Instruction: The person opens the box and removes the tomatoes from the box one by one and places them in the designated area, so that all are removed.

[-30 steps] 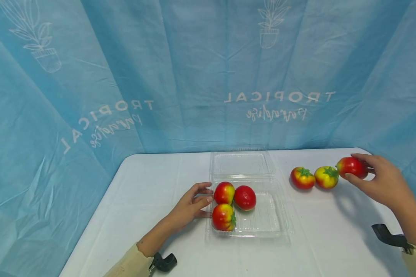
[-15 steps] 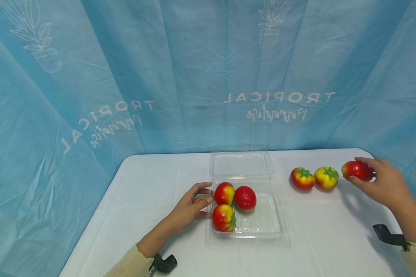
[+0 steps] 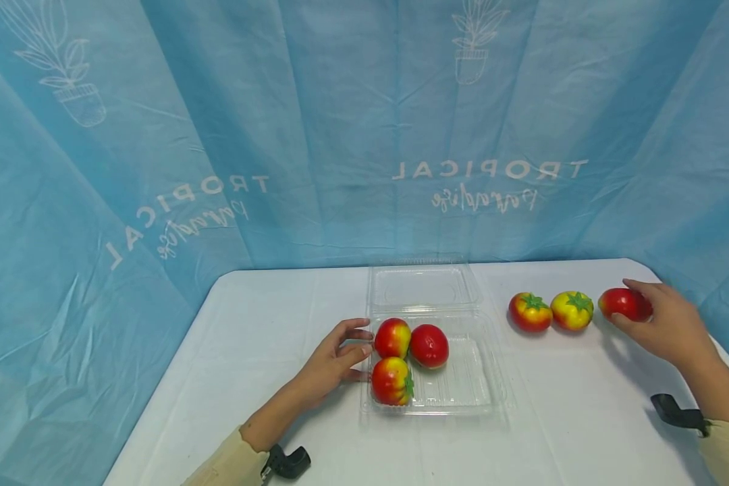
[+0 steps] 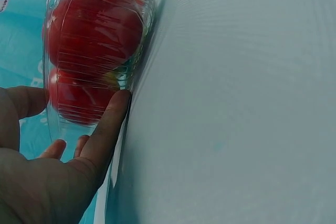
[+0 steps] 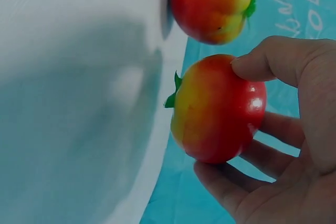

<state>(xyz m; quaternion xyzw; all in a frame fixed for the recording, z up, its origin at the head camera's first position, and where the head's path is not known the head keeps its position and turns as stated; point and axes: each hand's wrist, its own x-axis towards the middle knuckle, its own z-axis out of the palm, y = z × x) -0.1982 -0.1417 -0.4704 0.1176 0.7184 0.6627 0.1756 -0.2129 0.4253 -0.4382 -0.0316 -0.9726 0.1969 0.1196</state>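
Observation:
My right hand (image 3: 668,320) holds a glossy red-and-yellow tomato (image 3: 624,304) at the right of the table. In the right wrist view the thumb and fingers curl round this tomato (image 5: 218,108), its green calyx facing away from the palm. Two more tomatoes, one mostly red (image 3: 530,312) and one mostly yellow (image 3: 572,312), sit side by side to its left. A clear plastic clamshell box (image 3: 462,378) lies with its lid (image 3: 422,289) folded back, three tomatoes in its left part. My left hand (image 3: 334,361) rests relaxed fingers against the box's left wall.
A white cloth covers the table (image 3: 279,304). Behind and to the left hangs a blue curtain (image 3: 340,135) with printed lettering. Each wrist bears a black mount (image 3: 288,462).
My right hand has moved the tomato slightly right and down, away from the yellow tomato, leaving a small gap. The left hand and the box have stayed in place.

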